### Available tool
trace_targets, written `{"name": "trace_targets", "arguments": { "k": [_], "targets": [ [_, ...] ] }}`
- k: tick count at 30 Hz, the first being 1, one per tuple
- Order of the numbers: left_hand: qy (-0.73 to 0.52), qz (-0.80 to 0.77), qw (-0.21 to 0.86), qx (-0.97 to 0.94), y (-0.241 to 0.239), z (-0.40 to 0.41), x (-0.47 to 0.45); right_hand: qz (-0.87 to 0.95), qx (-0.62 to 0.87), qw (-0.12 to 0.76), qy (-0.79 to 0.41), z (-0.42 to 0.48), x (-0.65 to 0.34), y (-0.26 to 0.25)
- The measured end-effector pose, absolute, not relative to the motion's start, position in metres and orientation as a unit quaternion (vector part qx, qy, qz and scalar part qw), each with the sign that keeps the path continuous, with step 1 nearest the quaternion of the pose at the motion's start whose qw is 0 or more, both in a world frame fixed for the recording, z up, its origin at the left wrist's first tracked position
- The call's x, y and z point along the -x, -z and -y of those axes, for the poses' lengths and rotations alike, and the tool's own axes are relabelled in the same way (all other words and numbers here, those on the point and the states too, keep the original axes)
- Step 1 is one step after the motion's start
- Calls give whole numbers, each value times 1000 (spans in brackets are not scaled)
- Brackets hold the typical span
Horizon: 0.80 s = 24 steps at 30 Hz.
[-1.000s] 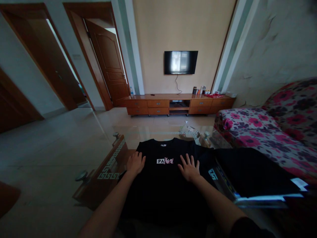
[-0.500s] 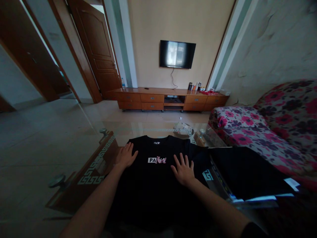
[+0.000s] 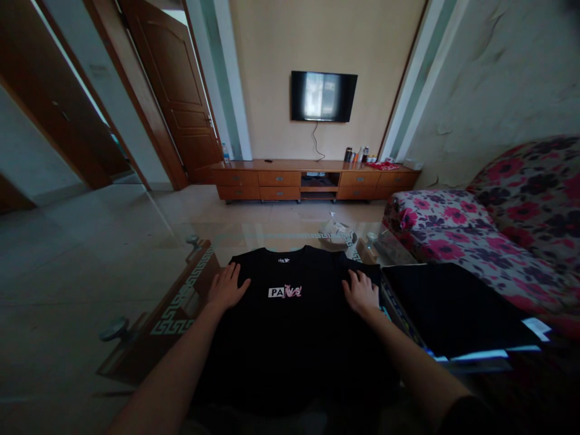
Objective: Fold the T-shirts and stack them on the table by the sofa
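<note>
A black T-shirt (image 3: 290, 344) lies spread on the glass table, its collar pointing away from me and a white and pink print on its chest. My left hand (image 3: 229, 287) rests flat on the shirt's left shoulder, fingers stretched out. On the shirt's right side, near the sleeve, my right hand (image 3: 361, 292) lies with its palm down and its fingers extended. Neither hand grips the cloth. Folded dark cloth (image 3: 462, 308) with white edges showing lies to the right of the shirt.
The glass table (image 3: 174, 314) carries a pale key-pattern border. A floral sofa (image 3: 480, 229) stands at the right. Near the table's far side is a crumpled whitish thing (image 3: 336, 231). Beyond are a wooden TV cabinet (image 3: 276, 179) and a wall-mounted television (image 3: 324, 96).
My right hand has slid outward to the right across the shirt, toward the sleeve. My left hand stays at the left shoulder. The camera view has shifted slightly.
</note>
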<state>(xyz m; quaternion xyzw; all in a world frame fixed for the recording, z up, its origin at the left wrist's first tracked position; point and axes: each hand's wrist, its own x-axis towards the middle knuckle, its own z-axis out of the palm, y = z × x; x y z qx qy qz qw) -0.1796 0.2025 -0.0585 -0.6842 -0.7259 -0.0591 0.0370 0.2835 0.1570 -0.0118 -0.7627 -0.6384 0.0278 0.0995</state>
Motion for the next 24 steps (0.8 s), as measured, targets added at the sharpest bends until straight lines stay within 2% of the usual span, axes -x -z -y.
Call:
{"name": "trace_targets", "arguments": {
  "k": [5,9,16,24],
  "targets": [
    [68,727,63,681,60,-198,180,513,846,141,40,-152,-300,-1],
    [69,726,58,681,60,-197,181,461,875,146,-4,-155,-308,-5],
    [75,725,58,682,60,-196,182,423,898,85,-88,-167,-316,-5],
    [78,726,55,681,57,-195,182,441,885,89,-118,-170,-327,-6]
  ]
}}
